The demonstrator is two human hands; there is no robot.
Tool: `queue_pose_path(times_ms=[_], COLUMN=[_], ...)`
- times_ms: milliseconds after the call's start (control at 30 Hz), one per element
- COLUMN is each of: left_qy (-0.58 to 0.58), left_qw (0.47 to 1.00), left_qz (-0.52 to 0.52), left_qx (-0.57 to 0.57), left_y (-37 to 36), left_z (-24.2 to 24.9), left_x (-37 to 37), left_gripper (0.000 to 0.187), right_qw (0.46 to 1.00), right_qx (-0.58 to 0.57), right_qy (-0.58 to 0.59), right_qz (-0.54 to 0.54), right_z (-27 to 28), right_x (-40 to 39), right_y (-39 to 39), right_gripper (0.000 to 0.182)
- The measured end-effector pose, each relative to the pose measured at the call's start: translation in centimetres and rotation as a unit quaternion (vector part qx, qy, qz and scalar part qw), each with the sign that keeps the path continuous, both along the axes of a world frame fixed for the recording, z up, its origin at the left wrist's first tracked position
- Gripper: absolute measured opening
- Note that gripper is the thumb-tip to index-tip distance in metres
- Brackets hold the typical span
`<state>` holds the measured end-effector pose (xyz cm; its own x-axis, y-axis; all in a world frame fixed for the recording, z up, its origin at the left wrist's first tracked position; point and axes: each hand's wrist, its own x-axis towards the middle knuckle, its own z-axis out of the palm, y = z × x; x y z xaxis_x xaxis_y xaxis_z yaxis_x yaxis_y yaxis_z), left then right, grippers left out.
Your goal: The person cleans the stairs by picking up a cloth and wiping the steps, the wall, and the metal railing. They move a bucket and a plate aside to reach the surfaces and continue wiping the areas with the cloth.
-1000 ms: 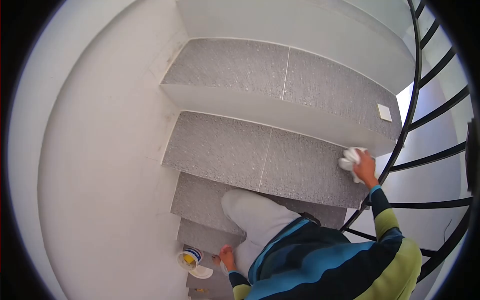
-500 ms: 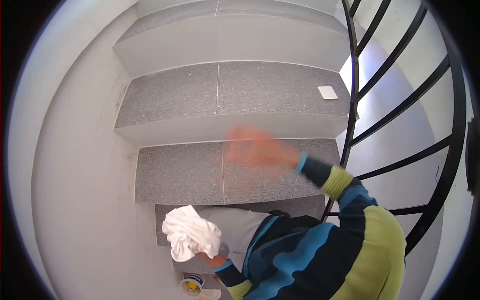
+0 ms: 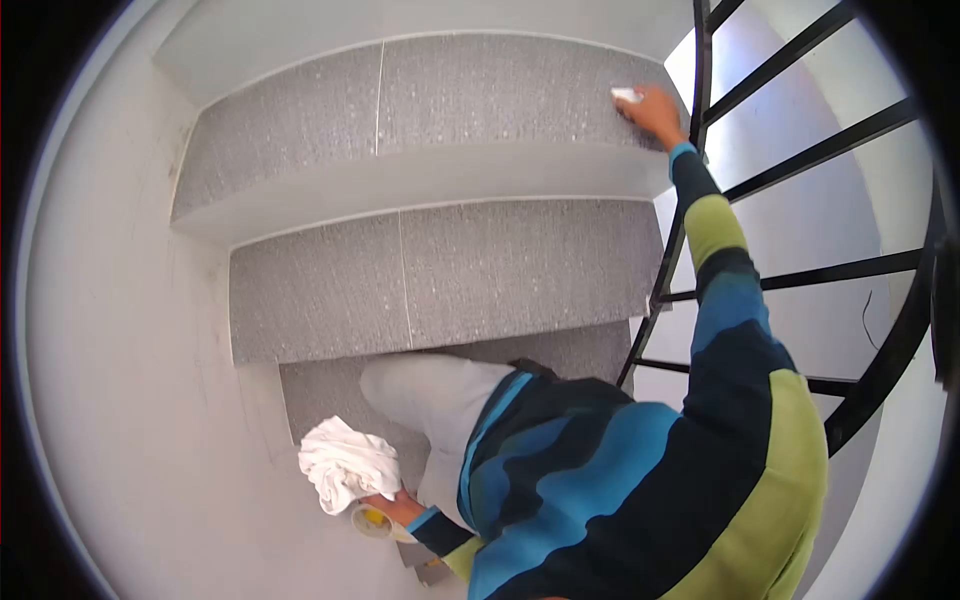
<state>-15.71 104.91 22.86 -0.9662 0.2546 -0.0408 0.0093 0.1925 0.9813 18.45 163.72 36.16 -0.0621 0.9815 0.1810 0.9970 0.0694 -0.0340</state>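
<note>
A bunched white cloth (image 3: pixel 345 462) is held in my left hand (image 3: pixel 398 506), low on the left beside my bent knee; the cloth hides most of the fingers. My right hand (image 3: pixel 655 112) reaches up to the far right of a grey speckled stair tread (image 3: pixel 500 90). Its fingers are closed on a small white square piece (image 3: pixel 627 95), which looks like a tile, right at the tread surface. Part of this piece is covered by the fingers.
Black metal railing bars (image 3: pixel 805 160) curve along the right, close to my right arm. A pale wall (image 3: pixel 130 350) bounds the stairs on the left. Below the cloth stands a small bucket (image 3: pixel 372 520) with something yellow inside. A lower grey tread (image 3: pixel 310 290) lies between.
My right hand has swept from the middle tread up and right onto the white square piece, taking hold of it. The view has shifted; my left hand still holds the cloth.
</note>
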Motion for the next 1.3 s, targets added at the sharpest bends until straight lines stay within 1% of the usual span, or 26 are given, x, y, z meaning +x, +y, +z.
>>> queue_pose_path(times_ms=[67, 100, 167, 233, 300, 367, 433, 500, 533, 600, 633, 767, 833, 867, 933, 967, 1000, 1033, 1067, 1100, 1133, 1167, 1200, 1233, 1267, 1300], left_qy=[-0.006, -0.008, -0.014, -0.027, -0.043, -0.078, -0.122, -0.175, -0.203, -0.249, -0.27, -0.335, -0.358, -0.367, -0.371, -0.367, -0.344, -0.341, -0.249, -0.156, -0.171, -0.178, -0.186, -0.187, -0.085, -0.175], left_qw=[1.0, 1.0, 0.999, 0.998, 0.996, 0.99, 0.977, 0.955, 0.941, 0.913, 0.9, 0.857, 0.841, 0.835, 0.83, 0.835, 0.85, 0.851, 0.89, 0.918, 0.911, 0.895, 0.878, 0.818, 0.786, 0.761], left_qz=[-0.007, -0.014, -0.029, -0.047, -0.07, -0.101, -0.137, -0.18, -0.202, -0.244, -0.259, -0.309, -0.325, -0.33, -0.339, -0.335, -0.326, -0.326, -0.34, -0.347, -0.353, -0.384, -0.414, -0.529, -0.585, -0.591], left_qx=[0.01, 0.012, 0.015, 0.019, 0.032, 0.063, 0.106, 0.155, 0.181, 0.212, 0.222, 0.242, 0.243, 0.244, 0.24, 0.238, 0.23, 0.231, 0.173, 0.11, 0.132, 0.144, 0.154, 0.124, 0.177, 0.202], left_y=[0.3, 0.3, 0.5, 0.8, 1.3, 1.9, 3.1, 4.8, 5.7, 7.2, 7.8, 10.1, 10.9, 11.4, 11.8, 12.0, 12.4, 13.0, 13.7, 14.3, 15.1, 16.6, 18.0, 19.3, 21.8, 23.7], left_z=[0.3, 0.4, 0.6, 0.7, 1.1, 1.3, 1.5, 1.6, 1.5, 1.3, 1.2, 0.7, 0.4, 0.4, 0.0, -0.3, -0.6, -0.7, -0.8, -1.0, -2.8, -0.8, 1.2, -1.5, 3.2, 5.0], left_x=[-0.1, -0.1, -0.3, -0.4, -0.3, -0.4, -0.7, -0.9, -0.8, -0.7, -0.5, 0.3, 0.8, 0.9, 1.6, 1.8, 2.1, 2.4, 2.6, 2.8, 2.7, 3.6, 4.5, 4.8, 5.7, 5.5], left_gripper=[0.062, 0.062, 0.061, 0.06, 0.059, 0.059, 0.058, 0.057, 0.057, 0.056, 0.056, 0.054, 0.054, 0.053, 0.053, 0.052, 0.041, 0.041, 0.037, 0.034, 0.037, 0.036, 0.035, 0.044, 0.064, 0.084], right_qw=[0.992, 0.991, 0.951, 0.928, 0.922, 0.95, 0.964, 0.979, 0.977, 0.986, 0.985, 0.986, 0.966, 0.965, 0.968, 0.967, 0.982, 0.987, 0.988, 0.957, 0.873, 0.811, 0.733, 0.645, 0.691, 0.733], right_qx=[0.109, 0.109, 0.219, 0.25, 0.275, 0.209, 0.191, 0.152, 0.164, 0.123, 0.127, 0.103, 0.102, 0.105, 0.014, 0.015, 0.064, 0.114, 0.022, -0.075, -0.188, -0.244, -0.253, -0.256, -0.226, -0.195], right_qy=[0.069, 0.072, 0.219, 0.275, 0.269, 0.231, 0.176, 0.122, 0.125, 0.094, 0.098, 0.072, 0.184, 0.184, 0.188, 0.189, 0.11, 0.03, 0.154, 0.271, 0.414, 0.451, 0.537, 0.612, 0.601, 0.587], right_qz=[0.002, -0.003, -0.025, -0.007, 0.04, 0.001, -0.05, -0.058, -0.053, -0.064, -0.056, -0.109, -0.153, -0.155, -0.168, -0.17, -0.142, -0.111, -0.021, 0.071, 0.176, 0.282, 0.331, 0.378, 0.331, 0.283], right_z=[-0.1, 0.1, 0.2, -1.2, -4.4, -7.3, -12.7, -15.5, -16.6, -17.9, -18.2, -17.9, -19.0, -18.8, -18.4, -18.4, -17.5, -16.2, -13.3, -9.7, -7.3, -5.3, -2.7, -0.9, -0.5, 0.1], right_x=[0.3, 0.2, -1.3, -2.4, -2.6, -2.1, -0.1, 1.4, 1.9, 2.4, 2.7, 3.9, 5.7, 5.9, 6.1, 5.7, 4.2, 2.2, -0.6, -3.8, -7.0, -9.7, -12.8, -15.1, -16.0, -16.4], right_y=[-2.0, -3.6, -7.9, -13.3, -17.8, -20.6, -20.9, -21.2, -21.1, -21.2, -21.2, -20.2, -19.0, -18.7, -18.6, -18.8, -19.3, -19.6, -20.6, -22.3, -24.2, -25.9, -27.6, -28.4, -27.6, -26.0], right_gripper=[0.065, 0.065, 0.055, 0.048, 0.043, 0.041, 0.04, 0.041, 0.041, 0.042, 0.042, 0.044, 0.047, 0.047, 0.05, 0.05, 0.052, 0.054, 0.056, 0.059, 0.063, 0.067, 0.069, 0.072, 0.073, 0.075])
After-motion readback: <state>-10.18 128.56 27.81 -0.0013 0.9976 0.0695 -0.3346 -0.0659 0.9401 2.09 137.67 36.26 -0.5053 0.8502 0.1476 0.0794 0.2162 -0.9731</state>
